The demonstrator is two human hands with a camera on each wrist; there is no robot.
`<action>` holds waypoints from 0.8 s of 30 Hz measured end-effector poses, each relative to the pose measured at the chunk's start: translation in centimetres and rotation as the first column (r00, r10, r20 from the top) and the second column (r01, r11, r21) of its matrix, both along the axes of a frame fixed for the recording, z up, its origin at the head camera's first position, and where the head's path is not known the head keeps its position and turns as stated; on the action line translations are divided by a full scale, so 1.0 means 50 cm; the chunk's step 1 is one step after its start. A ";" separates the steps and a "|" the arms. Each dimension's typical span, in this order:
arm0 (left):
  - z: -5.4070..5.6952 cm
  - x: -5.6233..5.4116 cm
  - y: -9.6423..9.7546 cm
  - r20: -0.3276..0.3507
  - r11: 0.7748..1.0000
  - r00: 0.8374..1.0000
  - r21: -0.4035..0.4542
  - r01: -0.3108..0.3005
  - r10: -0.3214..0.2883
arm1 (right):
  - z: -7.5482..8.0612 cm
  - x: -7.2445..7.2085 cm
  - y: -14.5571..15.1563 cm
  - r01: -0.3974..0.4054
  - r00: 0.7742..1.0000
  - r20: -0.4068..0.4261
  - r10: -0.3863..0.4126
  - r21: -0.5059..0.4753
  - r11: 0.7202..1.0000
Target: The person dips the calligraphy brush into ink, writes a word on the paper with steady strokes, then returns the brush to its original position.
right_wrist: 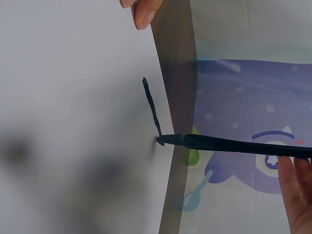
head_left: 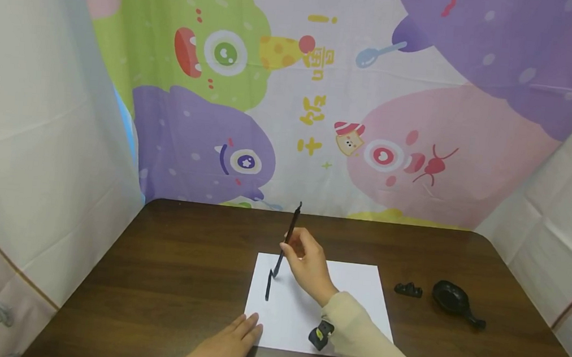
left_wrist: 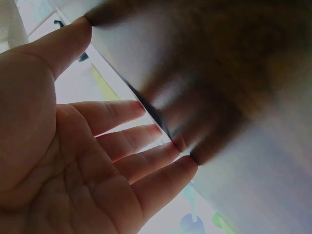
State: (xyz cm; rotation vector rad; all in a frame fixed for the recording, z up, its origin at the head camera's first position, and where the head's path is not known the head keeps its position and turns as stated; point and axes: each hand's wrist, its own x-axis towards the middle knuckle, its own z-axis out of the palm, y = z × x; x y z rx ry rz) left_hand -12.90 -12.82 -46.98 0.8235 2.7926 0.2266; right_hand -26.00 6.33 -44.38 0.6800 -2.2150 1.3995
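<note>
My right hand (head_left: 311, 266) pinches a dark writing brush (head_left: 293, 224) between thumb and fingers, its shaft leaning slightly right at the top. In the right wrist view the black bristle tip of the brush (right_wrist: 219, 144) meets the white paper (right_wrist: 73, 58) at the upper end of an ink line (right_wrist: 151, 105). That dark line (head_left: 268, 287) runs lengthwise near the left side of the sheet (head_left: 299, 321). Fingers extended, my left hand (head_left: 225, 344) rests at the sheet's lower left corner; the left wrist view shows its palm and straight fingers (left_wrist: 156, 183).
Right of the paper, a black peaked brush rest (head_left: 408, 290) lies on the brown wooden table (head_left: 176, 271). Beside it sits a black pan-shaped ink dish (head_left: 451, 298) with a short handle. A cartoon-printed curtain (head_left: 286, 173) hangs behind the table's far edge.
</note>
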 end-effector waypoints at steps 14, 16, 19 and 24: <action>0.000 0.002 0.001 -0.020 1.000 1.000 0.004 0.005 -0.005 | 0.006 0.017 0.010 -0.021 1.000 0.019 0.021 0.018 1.000; -0.001 0.002 0.001 -0.026 1.000 1.000 0.002 0.006 -0.006 | 0.007 0.018 0.011 -0.025 1.000 0.012 0.024 0.021 0.999; -0.002 0.002 0.001 -0.034 1.000 0.999 0.000 0.007 -0.007 | 0.007 0.019 0.013 -0.031 1.000 0.001 0.031 0.026 0.999; -0.004 0.001 0.001 -0.040 1.000 0.999 -0.005 0.007 -0.007 | 0.010 0.022 0.016 -0.043 0.999 0.013 0.043 0.033 0.999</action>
